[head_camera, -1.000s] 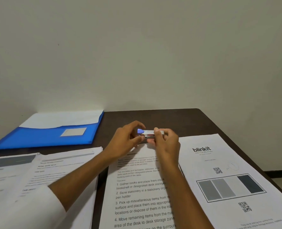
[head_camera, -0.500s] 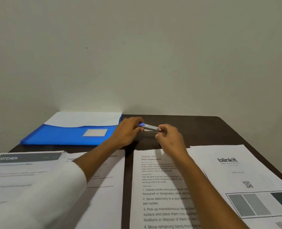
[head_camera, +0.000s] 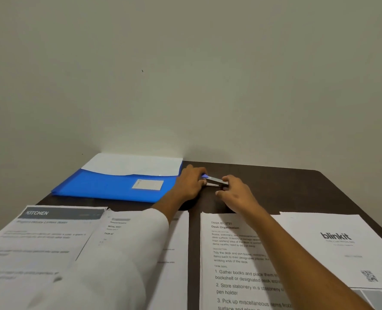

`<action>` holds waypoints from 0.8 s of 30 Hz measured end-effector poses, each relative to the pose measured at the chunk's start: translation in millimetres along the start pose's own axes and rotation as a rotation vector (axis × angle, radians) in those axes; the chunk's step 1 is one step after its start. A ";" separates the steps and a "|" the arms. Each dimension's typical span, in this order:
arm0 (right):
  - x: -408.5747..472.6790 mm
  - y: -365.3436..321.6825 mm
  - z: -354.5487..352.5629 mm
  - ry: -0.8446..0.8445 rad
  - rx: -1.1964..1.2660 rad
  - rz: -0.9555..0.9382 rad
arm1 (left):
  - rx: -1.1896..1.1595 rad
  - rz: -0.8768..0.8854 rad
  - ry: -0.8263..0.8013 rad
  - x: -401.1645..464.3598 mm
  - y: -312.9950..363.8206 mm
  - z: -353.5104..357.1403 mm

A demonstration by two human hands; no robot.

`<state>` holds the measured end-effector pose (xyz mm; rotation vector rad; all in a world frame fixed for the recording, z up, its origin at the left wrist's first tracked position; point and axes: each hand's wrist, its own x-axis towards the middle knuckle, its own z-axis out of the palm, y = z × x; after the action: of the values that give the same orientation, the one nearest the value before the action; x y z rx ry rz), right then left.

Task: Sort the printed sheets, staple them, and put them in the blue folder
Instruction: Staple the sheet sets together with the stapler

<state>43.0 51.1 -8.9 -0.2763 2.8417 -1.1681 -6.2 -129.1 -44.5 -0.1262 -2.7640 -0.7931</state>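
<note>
Nearest, 4 printed sheets [head_camera: 241,265] lie unstapled below both wrists. Beyond, left hand [head_camera: 189,184] and right hand [head_camera: 234,194] pinch the stapler [head_camera: 214,181] between them; blue folder [head_camera: 114,186] sits left. Fumbling risks dropping it on the bench [head_camera: 275,189].

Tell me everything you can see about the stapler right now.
The stapler is small and slim, with a silvery metal body and a blue plastic end on its left. It lies roughly level, tilted slightly down to the right, over the dark table, just right of the blue folder and beyond the printed sheets. The left hand grips the blue end; the right hand holds the other end. Whether it rests on the table cannot be told.
</note>
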 end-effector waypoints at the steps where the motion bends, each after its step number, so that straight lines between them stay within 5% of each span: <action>1: -9.4 -7.1 -5.8 0.014 -0.018 -0.034 | -0.006 -0.007 -0.011 -0.4 1.2 -2.2; 5: -78.7 -50.5 -26.1 0.022 0.165 -0.304 | -0.051 -0.026 -0.080 -5.3 4.1 -15.4; 11: -199.5 -94.6 -35.8 -0.476 0.329 -0.509 | -0.030 -0.111 0.154 -5.9 1.2 -24.8; 24: -271.3 -76.5 -53.7 -0.499 0.500 -0.635 | -0.029 -0.251 0.393 -39.6 8.5 -23.4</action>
<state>313.9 85.5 78.9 -1.2778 1.9896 -1.5653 38.5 -134.8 -32.0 0.3411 -2.4204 -0.8166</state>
